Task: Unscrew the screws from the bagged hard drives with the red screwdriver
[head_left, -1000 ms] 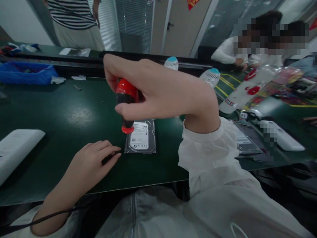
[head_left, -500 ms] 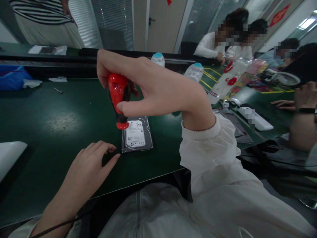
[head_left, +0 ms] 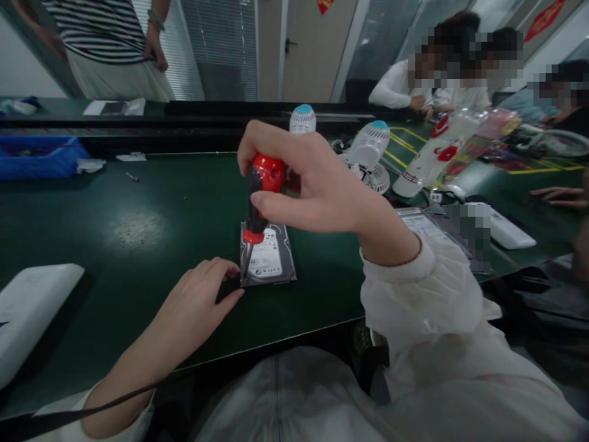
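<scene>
My right hand (head_left: 317,178) is wrapped round the red and black handle of a screwdriver (head_left: 264,190). Its dark shaft slants down to the left, and the tip is close to the lower-left corner of a hard drive (head_left: 288,261); whether it sits in a screw is too small to see. The drive lies flat on the green table, white label facing up. Beside that same corner rests my left hand (head_left: 193,313), thumb and fingers apart with nothing between them. Its fingertips are at the drive's left edge; I cannot tell whether they touch it.
Two white fans with blue ends (head_left: 302,120) stand behind my right hand. Further right are a clear bottle with red marks (head_left: 427,153) and a white device (head_left: 504,227). A blue bin (head_left: 41,159) and a white object (head_left: 37,313) are on the left. Other people are around the table.
The screwdriver's lower end has swung towards the drive's left side, and its shaft now shows. My left hand stays by the drive's corner. The whole view has shifted slightly.
</scene>
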The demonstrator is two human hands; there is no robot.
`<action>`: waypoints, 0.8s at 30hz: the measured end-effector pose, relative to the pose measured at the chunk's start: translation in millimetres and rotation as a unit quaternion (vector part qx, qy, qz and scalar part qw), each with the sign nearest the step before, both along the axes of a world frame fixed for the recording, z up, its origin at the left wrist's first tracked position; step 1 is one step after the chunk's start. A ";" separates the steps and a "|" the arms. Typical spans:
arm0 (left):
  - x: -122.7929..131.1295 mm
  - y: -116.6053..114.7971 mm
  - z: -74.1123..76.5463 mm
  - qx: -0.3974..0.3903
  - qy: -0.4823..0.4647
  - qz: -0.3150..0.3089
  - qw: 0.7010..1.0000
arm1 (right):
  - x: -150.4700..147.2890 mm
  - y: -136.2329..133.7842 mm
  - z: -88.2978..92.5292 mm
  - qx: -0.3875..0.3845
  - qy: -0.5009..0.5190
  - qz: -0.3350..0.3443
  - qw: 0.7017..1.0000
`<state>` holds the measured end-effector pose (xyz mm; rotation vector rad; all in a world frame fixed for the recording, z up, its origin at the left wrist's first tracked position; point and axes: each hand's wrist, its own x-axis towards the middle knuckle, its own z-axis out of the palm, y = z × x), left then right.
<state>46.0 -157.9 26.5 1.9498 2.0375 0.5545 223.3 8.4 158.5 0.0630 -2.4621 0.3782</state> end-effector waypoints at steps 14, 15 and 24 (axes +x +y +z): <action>3.1 2.7 12.4 0.031 -0.147 0.017 0.989 | 54.5 15.3 -24.6 -0.125 0.185 -0.130 0.966; 5.5 3.8 15.4 0.034 -0.168 0.018 0.985 | 59.0 16.8 -30.8 -0.159 0.205 -0.140 0.956; 27.6 13.9 31.2 0.057 -0.220 0.049 0.973 | 84.3 21.1 -79.9 -0.404 0.261 -0.170 0.860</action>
